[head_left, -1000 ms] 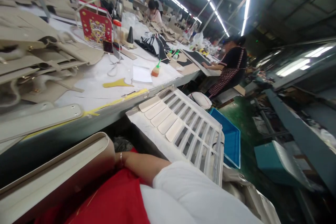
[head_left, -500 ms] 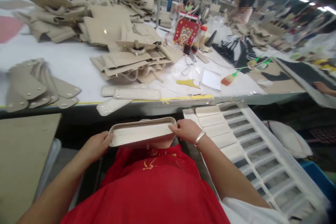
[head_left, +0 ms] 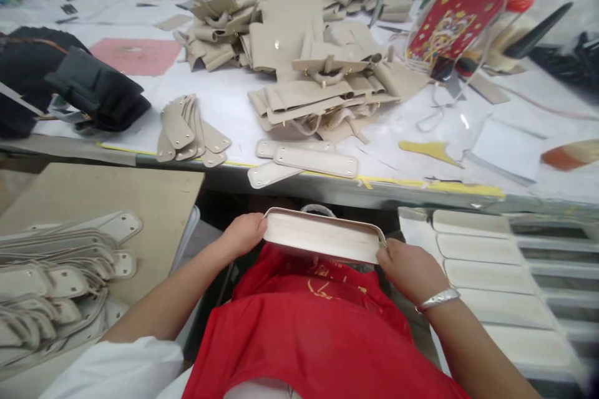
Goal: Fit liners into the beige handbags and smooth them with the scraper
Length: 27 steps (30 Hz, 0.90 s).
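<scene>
My left hand (head_left: 244, 235) and my right hand (head_left: 412, 269) are closed on opposite ends of a beige leather bag piece (head_left: 322, 235). It is a long shape with a raised, rounded rim and a cream-coloured inner face turned up toward me. A pale loop (head_left: 318, 209) shows just behind it. The piece hangs in front of a red apron (head_left: 299, 330), below the table edge, its right end tilted lower. Close beyond it, several beige strips with metal studs (head_left: 316, 161) lie at the table's front edge.
Across the white table (head_left: 224, 90) lie a heap of beige bag parts (head_left: 322, 100), studded panels (head_left: 187, 131), black bags (head_left: 96, 90) and a red bag (head_left: 456, 28). A board (head_left: 154, 199) at left bears stacked strips (head_left: 60, 268). At right, a rack holds cream panels (head_left: 486, 271).
My view has swung left, so black bags and the stacked strips now show. Both hands keep their hold on the piece, whose right end has gone from higher to lower.
</scene>
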Motion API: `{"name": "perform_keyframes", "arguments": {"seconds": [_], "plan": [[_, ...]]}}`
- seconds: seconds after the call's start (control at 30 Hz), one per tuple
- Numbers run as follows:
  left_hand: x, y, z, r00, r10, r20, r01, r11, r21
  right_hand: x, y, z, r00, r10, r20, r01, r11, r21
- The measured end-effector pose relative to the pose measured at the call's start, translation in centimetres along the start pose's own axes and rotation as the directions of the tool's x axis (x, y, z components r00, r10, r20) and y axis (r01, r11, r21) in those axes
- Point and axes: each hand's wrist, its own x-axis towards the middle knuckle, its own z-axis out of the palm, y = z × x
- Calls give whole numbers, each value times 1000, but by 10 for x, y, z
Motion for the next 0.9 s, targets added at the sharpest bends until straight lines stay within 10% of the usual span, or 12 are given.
{"name": "perform_keyframes", "arguments": {"seconds": [0.13,0.37,0.63,0.9], "plan": [[-1,-7,1,999,-12,53,27,957,-288,6,0,-2,999,26,28,-27,999,29],[-8,-12,3,960,-142,241,280,511,-813,9,3,-2,999,4,40,-6,999,48],[-13,-7,0,984,-80,159,131,931,-342,3,6,-3,999,-36,14,35,998,47],[-5,8,-10,996,-51,72,55,997,-53,4,6,7,995,-91,-40,88,994,-64]]}}
